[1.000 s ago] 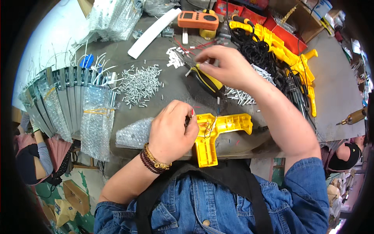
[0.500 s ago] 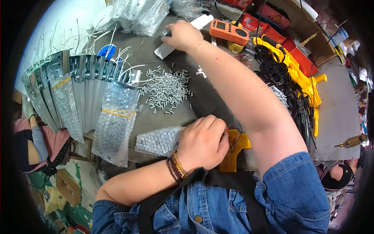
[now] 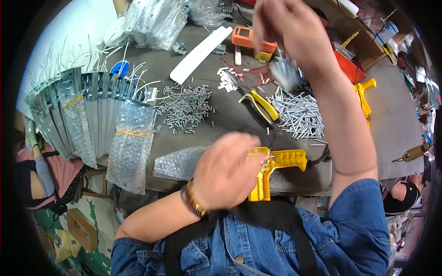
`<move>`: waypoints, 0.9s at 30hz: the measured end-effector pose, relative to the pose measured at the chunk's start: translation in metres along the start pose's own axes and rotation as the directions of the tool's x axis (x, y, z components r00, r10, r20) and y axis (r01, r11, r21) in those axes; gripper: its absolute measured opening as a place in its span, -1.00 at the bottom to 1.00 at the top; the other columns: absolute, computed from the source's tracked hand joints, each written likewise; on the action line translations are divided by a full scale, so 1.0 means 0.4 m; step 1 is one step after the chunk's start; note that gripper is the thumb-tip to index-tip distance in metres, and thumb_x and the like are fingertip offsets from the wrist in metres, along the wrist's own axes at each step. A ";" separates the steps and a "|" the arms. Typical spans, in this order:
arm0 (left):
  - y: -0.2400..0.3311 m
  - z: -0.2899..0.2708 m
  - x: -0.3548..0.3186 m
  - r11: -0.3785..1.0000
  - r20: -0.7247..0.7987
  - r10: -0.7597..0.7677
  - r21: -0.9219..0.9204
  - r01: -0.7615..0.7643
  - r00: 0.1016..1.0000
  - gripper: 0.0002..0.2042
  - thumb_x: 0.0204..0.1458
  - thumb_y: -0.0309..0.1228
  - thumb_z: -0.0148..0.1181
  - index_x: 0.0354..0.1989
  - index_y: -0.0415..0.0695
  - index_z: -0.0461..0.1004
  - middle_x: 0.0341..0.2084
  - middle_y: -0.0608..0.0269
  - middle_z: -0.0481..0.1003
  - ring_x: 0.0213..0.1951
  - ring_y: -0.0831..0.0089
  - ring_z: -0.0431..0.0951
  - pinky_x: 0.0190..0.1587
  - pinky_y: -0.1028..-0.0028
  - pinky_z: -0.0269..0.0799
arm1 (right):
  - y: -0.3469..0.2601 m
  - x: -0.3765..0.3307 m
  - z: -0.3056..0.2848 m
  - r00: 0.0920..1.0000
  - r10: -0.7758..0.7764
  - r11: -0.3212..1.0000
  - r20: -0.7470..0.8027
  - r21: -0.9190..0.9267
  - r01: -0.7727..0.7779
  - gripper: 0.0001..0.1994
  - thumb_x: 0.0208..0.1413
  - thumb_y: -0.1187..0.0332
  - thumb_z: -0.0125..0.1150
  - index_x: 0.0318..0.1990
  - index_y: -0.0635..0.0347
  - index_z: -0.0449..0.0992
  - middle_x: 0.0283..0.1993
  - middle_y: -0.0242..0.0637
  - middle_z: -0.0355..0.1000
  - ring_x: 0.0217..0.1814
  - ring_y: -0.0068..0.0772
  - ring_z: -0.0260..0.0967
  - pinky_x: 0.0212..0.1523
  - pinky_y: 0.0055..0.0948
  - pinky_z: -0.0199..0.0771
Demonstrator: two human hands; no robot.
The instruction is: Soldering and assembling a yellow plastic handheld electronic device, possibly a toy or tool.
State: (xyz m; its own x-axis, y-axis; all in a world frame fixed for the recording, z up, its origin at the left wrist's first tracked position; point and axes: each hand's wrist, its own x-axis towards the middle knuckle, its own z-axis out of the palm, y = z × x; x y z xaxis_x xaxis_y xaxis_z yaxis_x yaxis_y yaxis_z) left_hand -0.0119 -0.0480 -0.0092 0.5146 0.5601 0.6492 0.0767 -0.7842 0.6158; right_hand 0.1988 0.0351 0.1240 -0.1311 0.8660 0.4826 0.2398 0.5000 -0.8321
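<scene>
My left hand (image 3: 225, 172), blurred, is curled over the upper end of an open yellow plastic pistol-shaped housing (image 3: 287, 160). Thin wires (image 3: 266, 162) show inside the shell beside my thumb. From beneath the hand a bubble-wrapped flat piece (image 3: 177, 164) sticks out to the left. At the top my right hand (image 3: 290, 32) is smeared by motion, partly in front of an orange multimeter (image 3: 244, 37); its fingers are unclear. A blurred shiny metallic thing (image 3: 284, 73) appears below that hand, and I cannot tell whether it is held.
Small screws (image 3: 186, 108) lie heaped at mid-left, longer metal pins (image 3: 299, 115) at right. Yellow-black pliers (image 3: 260, 108), white connectors (image 3: 227, 80) and a white strip (image 3: 200, 55) lie between and behind them. Wired metal blades (image 3: 94, 110), some bubble-wrapped, fan out left.
My right hand has left the white strip and swung right and up, uncovering pliers and pins. My left hand has shifted slightly left; more of the yellow housing shows.
</scene>
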 end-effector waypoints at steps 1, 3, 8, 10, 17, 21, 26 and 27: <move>0.027 -0.046 -0.017 0.944 -0.022 0.293 0.168 -0.285 0.956 -0.73 -0.03 -0.39 0.27 -0.11 -0.04 0.50 -0.05 0.21 0.49 0.03 0.12 0.47 0.13 0.13 0.36 | -0.022 -0.063 0.002 0.969 0.177 0.977 0.171 -0.150 -0.152 -0.81 0.39 0.30 -0.03 -0.26 0.15 0.45 -0.45 -0.42 0.39 -0.54 -0.58 0.29 -0.47 -0.56 0.39; 0.114 -0.090 -0.007 0.709 0.062 0.559 0.482 -0.516 0.827 -0.72 0.01 -0.34 0.23 -0.07 0.07 0.52 -0.03 0.28 0.51 0.08 0.22 0.47 0.24 -0.01 0.21 | -0.014 -0.218 0.034 0.903 0.083 0.850 0.421 -0.503 0.156 -0.93 0.22 0.40 0.09 -0.21 0.11 0.49 -0.41 -0.24 0.49 -0.44 -0.22 0.49 -0.38 -0.33 0.49; 0.169 -0.111 0.035 0.771 0.522 0.149 0.470 -0.429 0.840 -0.89 -0.05 -0.37 0.16 -0.37 -0.09 0.49 -0.49 0.32 0.39 -0.41 0.36 0.46 -0.09 0.24 0.31 | -0.101 -0.457 0.036 0.662 0.428 0.882 0.615 -0.444 -0.157 -0.85 0.17 0.38 0.24 -0.11 0.10 0.54 -0.25 -0.25 0.55 -0.21 -0.11 0.52 -0.20 -0.23 0.53; 0.173 -0.100 0.011 0.762 0.549 0.153 0.464 -0.452 0.822 -0.89 -0.08 -0.39 0.15 -0.37 -0.10 0.48 -0.54 0.33 0.31 -0.47 0.37 0.39 -0.23 0.29 0.27 | -0.103 -0.497 0.025 0.661 0.471 0.862 0.584 -0.465 -0.204 -0.88 0.22 0.40 0.16 -0.12 0.14 0.53 -0.25 -0.29 0.57 -0.23 -0.21 0.55 -0.20 -0.30 0.54; 0.184 -0.068 -0.009 0.857 0.694 0.015 0.362 -0.366 0.720 -0.86 -0.07 -0.38 0.18 -0.33 -0.10 0.43 -0.65 0.35 0.26 -0.55 0.37 0.39 -0.51 0.34 0.24 | -0.113 -0.562 0.002 0.318 0.772 0.527 0.550 -0.277 -0.803 -0.78 0.28 0.40 0.00 -0.02 0.20 0.52 -0.38 -0.21 0.54 -0.34 -0.28 0.53 -0.21 -0.30 0.50; 0.117 -0.062 -0.009 0.834 0.659 0.049 0.387 -0.394 0.751 -0.89 -0.09 -0.37 0.19 -0.39 0.00 0.41 -0.66 0.40 0.24 -0.63 0.42 0.37 -0.59 0.35 0.24 | -0.110 -0.604 -0.034 0.707 0.441 0.884 0.554 -0.129 -0.450 -0.67 0.26 0.41 0.01 0.15 0.14 0.47 -0.37 -0.13 0.54 -0.35 -0.13 0.54 -0.25 -0.26 0.54; 0.048 -0.083 -0.046 0.899 0.464 0.051 0.364 -0.243 0.884 -0.91 -0.07 -0.47 0.18 -0.36 -0.10 0.45 -0.57 0.22 0.42 -0.56 0.17 0.46 -0.51 0.28 0.36 | -0.091 -0.617 -0.066 0.838 0.304 0.871 0.453 -0.489 -0.051 -0.52 0.10 0.44 0.12 0.23 0.01 0.44 -0.38 -0.14 0.53 -0.39 -0.07 0.52 -0.35 -0.17 0.54; 0.039 -0.103 -0.052 0.856 0.464 -0.085 0.487 -0.174 0.882 -0.78 -0.02 -0.41 0.24 -0.19 -0.17 0.47 -0.36 0.06 0.51 -0.31 0.05 0.54 -0.25 0.23 0.47 | -0.109 -0.618 -0.080 0.820 0.373 0.753 0.433 -0.658 0.005 -0.48 0.02 0.44 0.15 0.23 -0.04 0.44 -0.44 -0.20 0.51 -0.46 -0.07 0.49 -0.42 -0.16 0.52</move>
State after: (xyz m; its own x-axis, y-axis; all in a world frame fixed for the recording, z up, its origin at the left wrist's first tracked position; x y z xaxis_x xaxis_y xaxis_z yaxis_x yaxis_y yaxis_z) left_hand -0.0566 -0.0608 0.0055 0.8437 0.4361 0.3129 0.3916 -0.8988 0.1968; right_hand 0.2514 -0.2009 0.0498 -0.4349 0.8999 -0.0329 0.8127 0.3766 -0.4447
